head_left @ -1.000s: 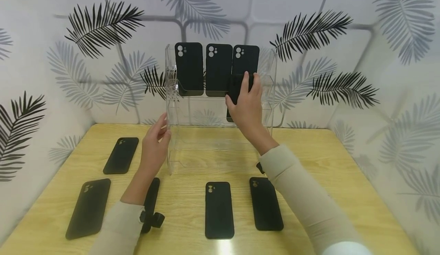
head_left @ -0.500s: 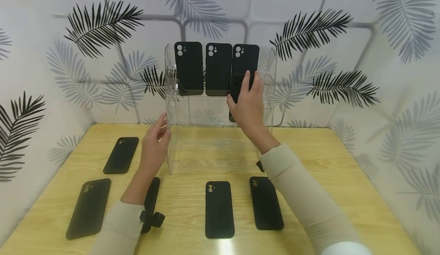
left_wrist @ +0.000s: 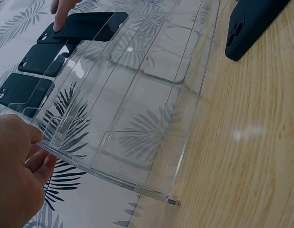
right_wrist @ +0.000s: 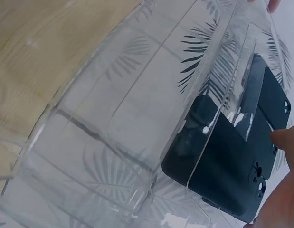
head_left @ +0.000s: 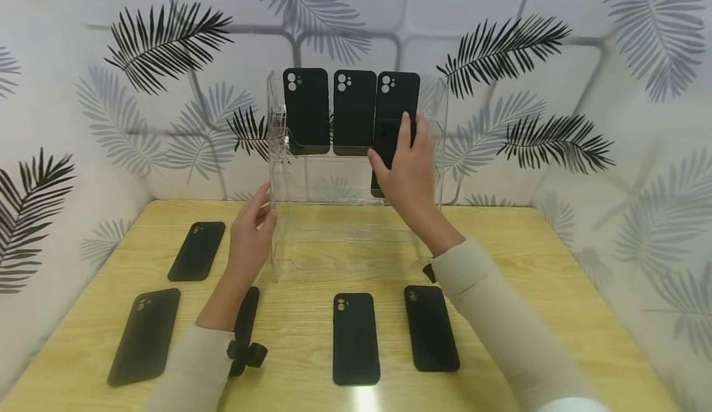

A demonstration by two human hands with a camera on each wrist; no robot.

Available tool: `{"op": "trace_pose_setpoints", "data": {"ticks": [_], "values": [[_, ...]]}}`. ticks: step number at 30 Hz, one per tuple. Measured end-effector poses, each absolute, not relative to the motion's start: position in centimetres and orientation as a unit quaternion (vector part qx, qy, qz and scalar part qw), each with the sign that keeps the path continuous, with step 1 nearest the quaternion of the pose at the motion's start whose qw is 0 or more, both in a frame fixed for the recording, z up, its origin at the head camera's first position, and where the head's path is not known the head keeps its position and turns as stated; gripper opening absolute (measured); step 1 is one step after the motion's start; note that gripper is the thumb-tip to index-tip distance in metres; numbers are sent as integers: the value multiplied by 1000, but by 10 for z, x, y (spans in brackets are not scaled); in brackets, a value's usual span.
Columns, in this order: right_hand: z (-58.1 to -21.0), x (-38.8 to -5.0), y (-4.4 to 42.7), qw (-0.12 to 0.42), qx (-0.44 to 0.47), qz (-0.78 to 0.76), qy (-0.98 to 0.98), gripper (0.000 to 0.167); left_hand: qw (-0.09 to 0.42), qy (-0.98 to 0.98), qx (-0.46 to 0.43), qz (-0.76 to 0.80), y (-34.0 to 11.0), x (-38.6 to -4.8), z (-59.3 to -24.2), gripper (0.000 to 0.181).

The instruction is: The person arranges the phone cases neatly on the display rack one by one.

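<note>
A clear acrylic tiered rack (head_left: 274, 248) stands on the table. Three black phone cases lean side by side on its top tier: left (head_left: 307, 112), middle (head_left: 355, 112) and right (head_left: 397, 98). One tier lower, a black phone case (right_wrist: 208, 156) stands in front of the right one, partly overlapping it. My right hand (head_left: 410, 174) holds this lower case, thumb at its left edge and fingers near its upper right; the hand hides part of it. My left hand (head_left: 253, 236) grips the rack's left side panel, with fingers curled at its edge in the left wrist view (left_wrist: 16, 171).
More black phone cases lie on the wooden table (head_left: 300, 332): two at the left (head_left: 196, 251) (head_left: 144, 336), one partly under the left forearm (head_left: 245, 325), and two in front (head_left: 356, 338) (head_left: 432, 328). A leaf-patterned wall (head_left: 356, 10) rises behind the rack.
The lower phone case has shifted slightly right, lining up under the top right one. My right hand and forearm have moved a little right; my left hand stays put.
</note>
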State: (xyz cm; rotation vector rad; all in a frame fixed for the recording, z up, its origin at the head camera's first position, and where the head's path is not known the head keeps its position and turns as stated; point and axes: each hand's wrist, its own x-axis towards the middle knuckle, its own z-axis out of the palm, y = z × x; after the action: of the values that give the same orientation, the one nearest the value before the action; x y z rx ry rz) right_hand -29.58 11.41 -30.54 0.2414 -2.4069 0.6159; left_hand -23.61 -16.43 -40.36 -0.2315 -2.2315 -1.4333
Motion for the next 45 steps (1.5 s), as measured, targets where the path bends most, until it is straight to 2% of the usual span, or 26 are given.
{"op": "trace_pose_setpoints", "data": {"ticks": [9, 21, 33, 45], "values": [[-310, -257, 135, 276, 105, 279, -914, 88, 238, -815, -81, -522, -164, -237, -404, 53], [-351, -207, 174, 189, 114, 289, -931, 90, 237, -815, -80, -523, -164, -237, -403, 53], [-409, -166, 199, 75, 108, 272, -953, 91, 235, -813, -83, -527, -163, -237, -404, 53], [-441, -143, 205, -40, 78, 253, -964, 93, 238, -815, -83, -521, -163, -236, -404, 54]]}}
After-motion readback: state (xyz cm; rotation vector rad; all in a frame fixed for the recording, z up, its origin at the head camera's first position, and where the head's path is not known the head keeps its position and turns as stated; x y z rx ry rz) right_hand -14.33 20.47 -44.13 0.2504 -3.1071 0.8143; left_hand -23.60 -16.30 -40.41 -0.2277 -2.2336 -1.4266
